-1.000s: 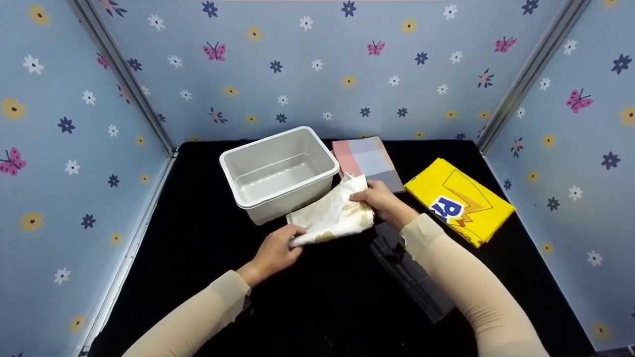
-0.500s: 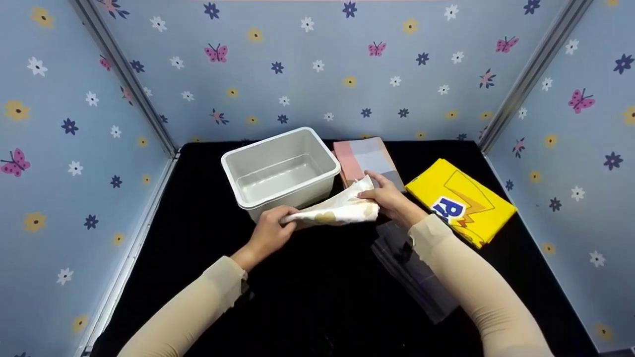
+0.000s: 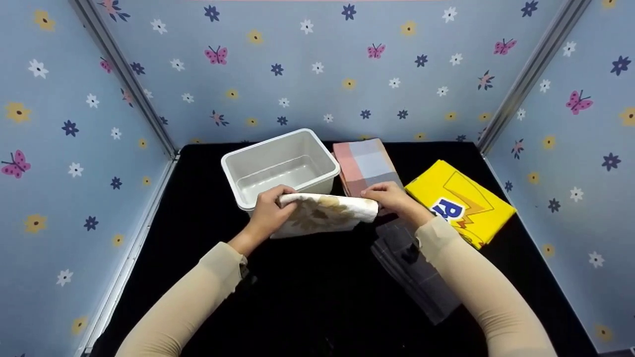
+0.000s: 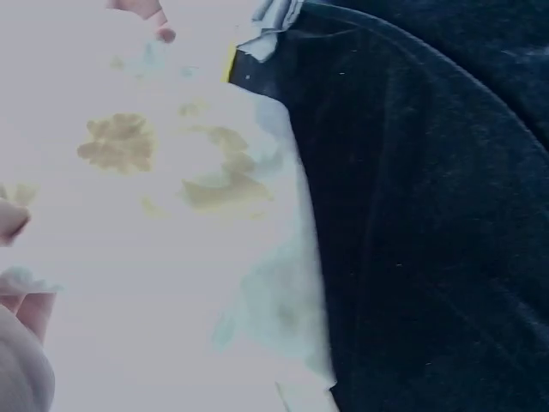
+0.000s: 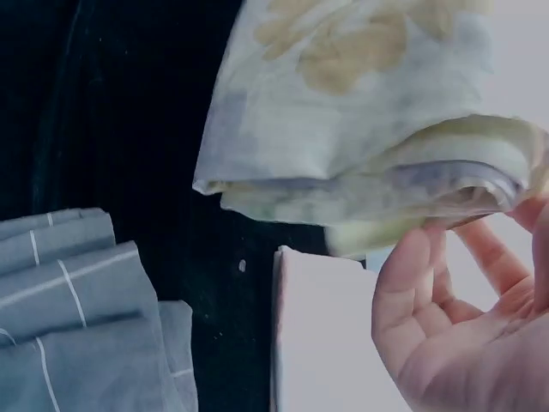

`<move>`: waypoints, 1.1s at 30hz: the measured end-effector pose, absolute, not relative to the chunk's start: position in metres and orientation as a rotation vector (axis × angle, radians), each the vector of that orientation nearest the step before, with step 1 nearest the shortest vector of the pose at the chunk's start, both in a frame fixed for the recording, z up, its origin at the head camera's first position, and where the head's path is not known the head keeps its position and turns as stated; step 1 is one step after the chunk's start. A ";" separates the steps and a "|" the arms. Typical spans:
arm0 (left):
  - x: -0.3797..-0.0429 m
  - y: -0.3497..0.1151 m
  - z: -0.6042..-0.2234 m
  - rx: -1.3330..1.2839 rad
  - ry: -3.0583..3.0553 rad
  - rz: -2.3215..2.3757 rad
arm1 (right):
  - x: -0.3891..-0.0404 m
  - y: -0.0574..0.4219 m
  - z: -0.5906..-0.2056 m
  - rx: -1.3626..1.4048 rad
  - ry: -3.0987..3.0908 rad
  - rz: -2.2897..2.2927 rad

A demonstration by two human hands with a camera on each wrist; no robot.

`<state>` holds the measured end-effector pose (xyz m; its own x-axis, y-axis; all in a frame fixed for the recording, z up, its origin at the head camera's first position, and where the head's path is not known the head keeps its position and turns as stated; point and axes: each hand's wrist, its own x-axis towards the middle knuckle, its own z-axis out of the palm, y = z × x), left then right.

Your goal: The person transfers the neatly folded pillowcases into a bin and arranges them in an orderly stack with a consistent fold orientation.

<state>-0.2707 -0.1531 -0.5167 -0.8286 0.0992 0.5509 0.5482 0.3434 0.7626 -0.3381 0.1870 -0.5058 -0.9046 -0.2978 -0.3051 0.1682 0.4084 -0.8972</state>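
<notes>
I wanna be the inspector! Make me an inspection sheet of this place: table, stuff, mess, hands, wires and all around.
Surface: black tabletop, a few pale specks in the wrist views.
Job's things: white cloth with tan flowers, folded and held up in front of a pale gray bin.
Clutter: three folded cloths: a checked cloth beside the bin, a yellow cloth farther right, a dark gray cloth nearer the person.
Grippers: left hand holds one end of the white cloth, right hand the other.
Cables: nothing seen.
Surroundings: blue walls with flowers and butterflies, metal strips at the corners.
</notes>
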 end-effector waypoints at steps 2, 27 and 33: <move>-0.272 -0.152 -0.511 -0.558 -2.223 -1.503 | -0.338 0.187 -0.504 -0.159 2.280 -1.501; -0.287 -0.132 -0.465 -0.405 -2.231 -1.660 | -0.335 0.178 -0.509 -0.747 2.212 -1.849; -0.290 -0.137 -0.456 -0.385 -2.177 -1.741 | -0.334 0.180 -0.518 -0.600 2.222 -1.989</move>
